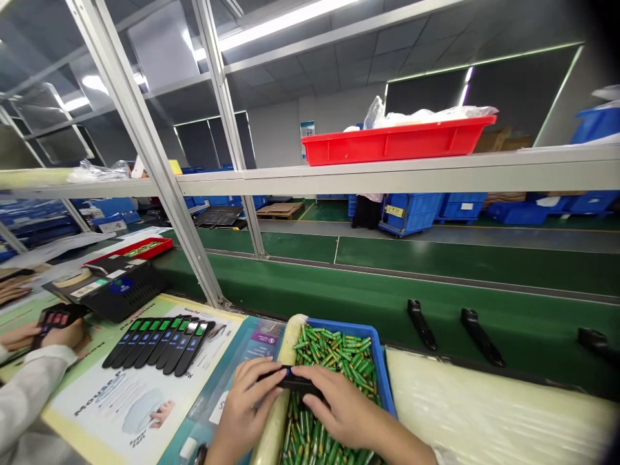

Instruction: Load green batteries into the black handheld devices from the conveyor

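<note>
My left hand (248,403) and my right hand (341,403) both grip a slim black device (301,382), one at each end. Fingers and thumbs are closed around it, covering much of its body. It hangs just above a blue bin (384,378) heaped with green batteries (334,349). Along the bin's left side runs a pale, plastic-wrapped roll (271,423), near my left hand. Farther left, a row of several black devices with green or white labels (159,342) lies fanned out on a printed mouse pad sheet (121,397).
A co-worker's hands (62,336) hold a black device at far left, beside a black box (121,284). Several black devices (482,336) lie on the green conveyor (339,284). A pale padded block (484,400) is at right. Overhead, a shelf (387,173) carries a red tray (397,143).
</note>
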A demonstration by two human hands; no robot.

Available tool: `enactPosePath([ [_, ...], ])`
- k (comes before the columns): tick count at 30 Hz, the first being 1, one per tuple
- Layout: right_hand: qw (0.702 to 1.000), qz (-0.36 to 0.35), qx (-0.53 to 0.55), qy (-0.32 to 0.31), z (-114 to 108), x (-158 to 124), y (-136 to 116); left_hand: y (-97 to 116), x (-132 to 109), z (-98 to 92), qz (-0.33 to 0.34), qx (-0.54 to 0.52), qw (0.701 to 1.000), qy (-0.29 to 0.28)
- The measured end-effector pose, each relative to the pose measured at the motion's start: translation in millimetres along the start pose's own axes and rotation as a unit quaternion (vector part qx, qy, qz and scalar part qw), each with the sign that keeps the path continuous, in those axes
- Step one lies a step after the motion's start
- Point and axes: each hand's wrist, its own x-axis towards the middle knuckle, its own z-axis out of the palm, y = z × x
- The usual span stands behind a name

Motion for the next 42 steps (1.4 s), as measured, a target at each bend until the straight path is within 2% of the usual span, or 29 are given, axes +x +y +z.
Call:
enactPosePath([
  [1,1.0,-0.011,-0.003,0.026,4,-1,2,-9,-2,-0.1,-0.027,-0.008,1.0,0.012],
  [3,0.993,-0.041,-0.051,0.103,4,-7,10,-37,-6,-2.3,-0.123,0.008,0.99,0.069],
  [5,0.963,-0.087,-0.129,0.221,-2,-14,19,-75,-10,-6.7,-0.247,0.079,0.957,0.127],
  [6,0.945,-0.101,-0.163,0.265,-5,-17,23,-95,-13,-9.2,-0.305,0.129,0.934,0.135],
  [7,0.937,-0.1,-0.19,0.276,-8,-18,25,-114,-16,-11.4,-0.357,0.176,0.909,0.126],
  [8,0.943,-0.086,-0.204,0.248,-10,-18,26,-131,-19,-13.2,-0.397,0.213,0.886,0.11],
  [9,0.959,-0.061,-0.205,0.188,-12,-16,26,-144,-22,-14.4,-0.427,0.238,0.867,0.092],
  [11,0.982,-0.006,-0.18,0.051,-18,-10,25,-160,-28,-15.2,-0.457,0.252,0.85,0.066],
  [12,0.987,0.016,-0.16,0.022,-22,-8,24,-163,-31,-15.2,-0.461,0.255,0.848,0.056],
  [13,0.989,0.037,-0.138,0.035,-29,-6,23,-165,-33,-15.2,-0.463,0.265,0.845,0.039],
  [15,0.979,0.084,-0.107,0.149,-49,-8,27,-164,-37,-15.9,-0.464,0.291,0.836,0.002],
  [16,0.962,0.108,-0.102,0.229,-61,-11,32,-164,-38,-16.6,-0.463,0.304,0.832,-0.011],
  [18,0.904,0.155,-0.111,0.382,-88,-19,50,-164,-40,-18.1,-0.46,0.309,0.833,-0.017],
  [19,0.87,0.185,-0.123,0.44,-102,-24,62,-166,-41,-18.6,-0.461,0.3,0.835,-0.015],
  [20,0.841,0.228,-0.141,0.47,-115,-29,77,-167,-42,-18.9,-0.465,0.289,0.837,-0.013],
  [22,0.806,0.339,-0.176,0.453,-138,-40,109,-172,-46,-18.3,-0.481,0.266,0.835,-0.015],
  [24,0.786,0.435,-0.209,0.386,-154,-50,138,-176,-49,-16.5,-0.494,0.253,0.832,-0.02],
  [26,0.765,0.489,-0.237,0.345,-161,-58,161,-178,-53,-13.8,-0.489,0.244,0.837,-0.018],
  [29,0.738,0.526,-0.277,0.319,-160,-63,182,-179,-54,-9.8,-0.472,0.218,0.854,-0.012],
  [34,0.754,0.536,-0.3,0.234,-154,-59,189,-177,-47,-6.5,-0.418,0.131,0.899,0.022],
  [37,0.765,0.51,-0.32,0.229,-146,-50,171,-157,-39,-7.3,-0.36,0.08,0.925,0.088],
  [38,0.784,0.483,-0.319,0.224,-139,-45,159,-144,-35,-7.5,-0.334,0.065,0.934,0.107],
  [39,0.818,0.439,-0.306,0.211,-129,-39,143,-127,-32,-7.3,-0.3,0.051,0.946,0.114],
  [40,0.865,0.378,-0.273,0.186,-115,-33,125,-107,-29,-6.6,-0.26,0.04,0.959,0.11],
  [42,0.959,0.214,-0.158,0.097,-78,-22,84,-63,-24,-2.8,-0.163,0.021,0.984,0.064],
])
